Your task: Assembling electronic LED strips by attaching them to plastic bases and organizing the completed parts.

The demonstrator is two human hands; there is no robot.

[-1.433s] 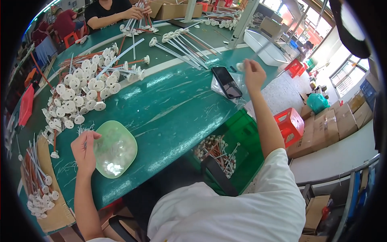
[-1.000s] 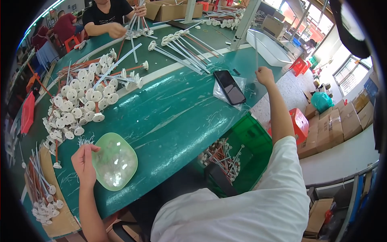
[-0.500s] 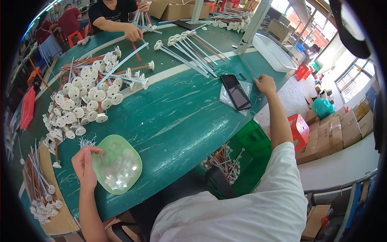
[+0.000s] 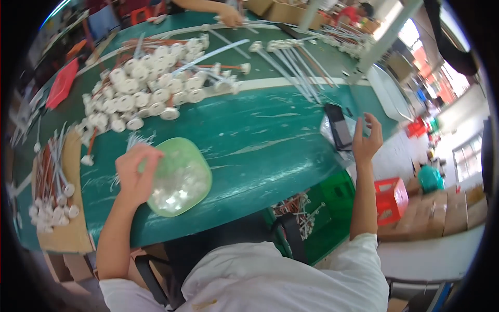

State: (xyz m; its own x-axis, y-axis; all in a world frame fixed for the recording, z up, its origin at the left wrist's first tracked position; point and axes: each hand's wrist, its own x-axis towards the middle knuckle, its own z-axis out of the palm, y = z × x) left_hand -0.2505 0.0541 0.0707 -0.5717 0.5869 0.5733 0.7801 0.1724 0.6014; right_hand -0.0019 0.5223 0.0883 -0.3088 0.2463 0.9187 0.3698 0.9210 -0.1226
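Observation:
My left hand (image 4: 136, 174) is bent over the left rim of a pale green bowl (image 4: 207, 179), its fingers curled in. What it pinches, if anything, cannot be made out. The bowl holds small clear, shiny pieces. Thin white strands (image 4: 139, 139) stick out behind and beside this hand. At the right, my right hand (image 4: 367, 138) is raised with fingers apart and holds nothing. Nearest to it lies a black phone (image 4: 339, 127) on a clear plastic bag (image 4: 326, 130).
A large heap of white round-headed pieces (image 4: 140, 99) with grey and brown strips covers the table's back left. More lie in a row (image 4: 291, 62) farther back. A green crate (image 4: 327, 218) stands below the table edge. Across the table a co-worker's hand (image 4: 230, 15) reaches in.
The whole view has shifted, so the table appears farther right and higher. My right hand has gone from closed fingers at the table's right edge to spread fingers. My left hand stays beside the bowl.

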